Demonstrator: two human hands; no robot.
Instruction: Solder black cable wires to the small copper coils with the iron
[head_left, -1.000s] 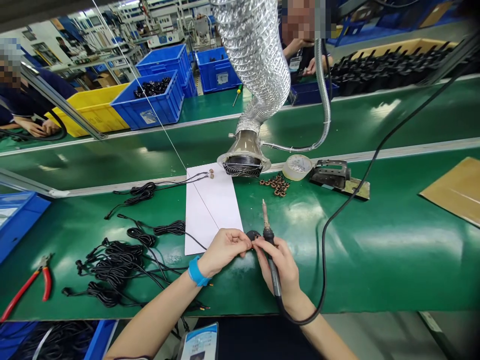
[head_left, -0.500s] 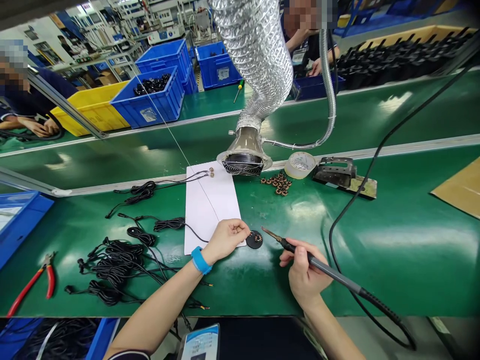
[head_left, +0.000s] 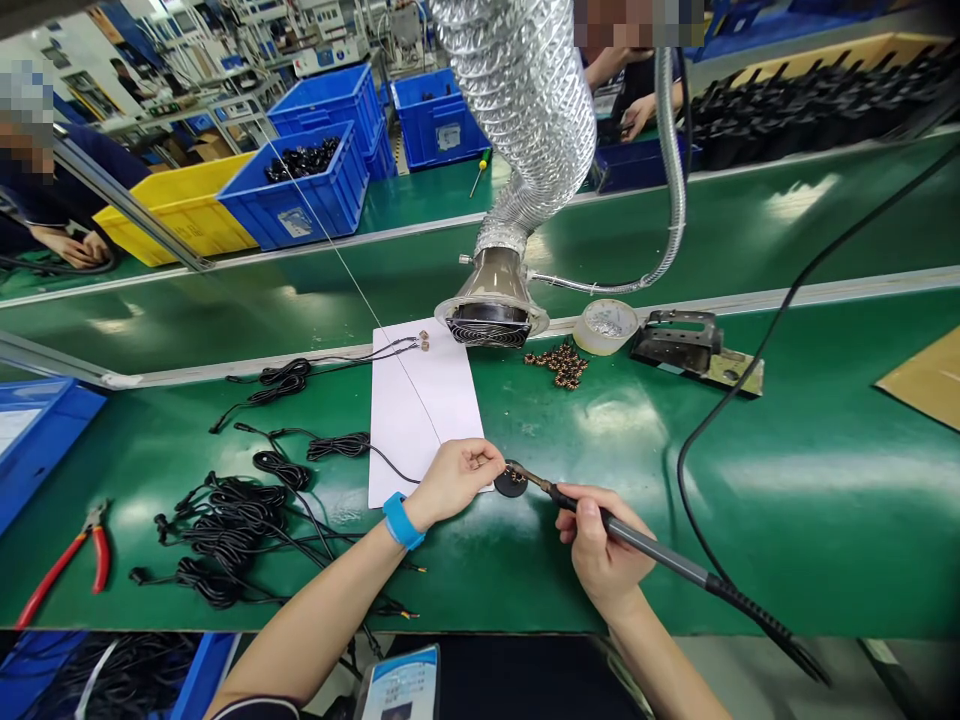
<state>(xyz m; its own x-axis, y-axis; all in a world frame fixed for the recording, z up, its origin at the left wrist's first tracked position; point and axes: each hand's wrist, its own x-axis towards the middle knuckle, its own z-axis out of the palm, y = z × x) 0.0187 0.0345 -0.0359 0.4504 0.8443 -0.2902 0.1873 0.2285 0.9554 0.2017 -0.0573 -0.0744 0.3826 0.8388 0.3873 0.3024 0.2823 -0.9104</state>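
My left hand (head_left: 461,474), with a blue band at the wrist, is pinched at the edge of a small round black disc (head_left: 511,487). A taut, thin solder wire (head_left: 365,297) runs down into this hand from above; a black cable (head_left: 386,463) also passes beneath it. Small copper-coloured parts sit on the disc, partly hidden. My right hand (head_left: 609,550) grips a soldering iron (head_left: 652,548) like a pen. The iron's tip rests at the parts on the disc, close to my left fingertips. Under the disc's left side lies a white sheet (head_left: 421,410).
A fume extractor (head_left: 491,310) hangs above the work. Behind are a pile of copper-coloured rings (head_left: 562,364), a round tub (head_left: 604,327) and the iron stand (head_left: 679,345). Bundled cables (head_left: 225,530) and red-handled cutters (head_left: 100,545) lie left. Co-workers sit across the bench.
My right hand has moved the soldering iron left, bringing its tip from beside the disc onto the parts there. My left hand has stayed nearly in place. The view has shifted slightly.
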